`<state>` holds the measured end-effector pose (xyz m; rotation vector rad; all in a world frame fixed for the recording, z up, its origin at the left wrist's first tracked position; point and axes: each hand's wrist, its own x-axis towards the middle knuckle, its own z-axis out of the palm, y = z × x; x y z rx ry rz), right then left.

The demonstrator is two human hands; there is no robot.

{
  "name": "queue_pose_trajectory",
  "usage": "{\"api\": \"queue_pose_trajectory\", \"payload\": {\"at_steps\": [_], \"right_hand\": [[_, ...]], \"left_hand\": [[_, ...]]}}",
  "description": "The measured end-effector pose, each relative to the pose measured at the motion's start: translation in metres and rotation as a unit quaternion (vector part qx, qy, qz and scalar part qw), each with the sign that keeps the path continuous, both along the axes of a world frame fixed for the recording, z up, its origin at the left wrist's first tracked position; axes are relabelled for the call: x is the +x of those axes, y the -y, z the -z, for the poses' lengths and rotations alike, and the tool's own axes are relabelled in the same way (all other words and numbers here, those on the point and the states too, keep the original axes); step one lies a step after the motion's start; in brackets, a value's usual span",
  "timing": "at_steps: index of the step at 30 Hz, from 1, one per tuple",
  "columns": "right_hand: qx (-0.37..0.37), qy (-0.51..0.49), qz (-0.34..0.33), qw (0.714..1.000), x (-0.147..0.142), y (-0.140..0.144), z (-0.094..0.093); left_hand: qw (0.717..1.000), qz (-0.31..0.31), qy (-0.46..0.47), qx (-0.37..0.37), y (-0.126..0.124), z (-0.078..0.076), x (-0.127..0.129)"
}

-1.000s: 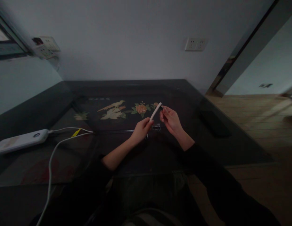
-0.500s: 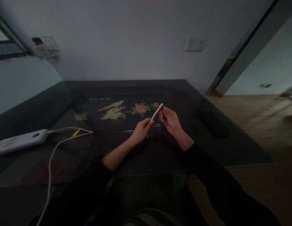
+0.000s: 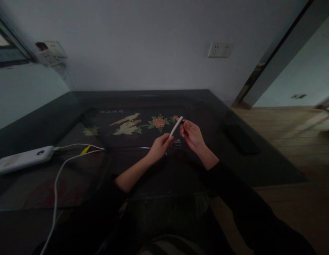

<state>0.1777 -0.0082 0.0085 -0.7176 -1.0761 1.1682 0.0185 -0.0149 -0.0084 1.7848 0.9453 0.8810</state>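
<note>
Head view: left hand (image 3: 159,148) grips lower end of slim white pen-like stick (image 3: 176,126), held tilted above dark glass-topped table (image 3: 127,166). Right hand (image 3: 193,136) fingertips pinch small dark piece at stick's upper tip. Step: working tip end; calls for steady left grip.

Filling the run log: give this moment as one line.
left hand: holds white stick | right hand: at stick's upper tip | small clear item: on dark table

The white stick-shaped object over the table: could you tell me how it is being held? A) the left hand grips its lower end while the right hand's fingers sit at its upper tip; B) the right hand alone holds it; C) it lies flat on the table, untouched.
A: the left hand grips the lower end of the white stick, and the right hand has its fingers at the upper tip, above the dark table.
</note>
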Motion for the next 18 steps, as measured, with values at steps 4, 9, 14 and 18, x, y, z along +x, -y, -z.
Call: {"api": "queue_pose_trajectory", "payload": {"at_steps": [4, 9, 14, 18], "right_hand": [[0.003, 0.005, 0.007, 1.000, 0.000, 0.000, 0.000], [0.003, 0.010, 0.008, 1.000, -0.001, 0.001, 0.000], [-0.007, 0.013, 0.005, 1.000, -0.002, 0.002, -0.001], [-0.009, -0.005, 0.003, 1.000, -0.002, 0.001, 0.000]], "left_hand": [[1.000, 0.022, 0.004, -0.002, 0.003, 0.000, 0.001], [0.999, 0.043, 0.019, -0.023, 0.002, -0.001, 0.002], [1.000, 0.013, 0.023, -0.012, -0.002, -0.001, 0.000], [1.000, -0.020, 0.008, 0.000, -0.007, 0.001, -0.002]]}}
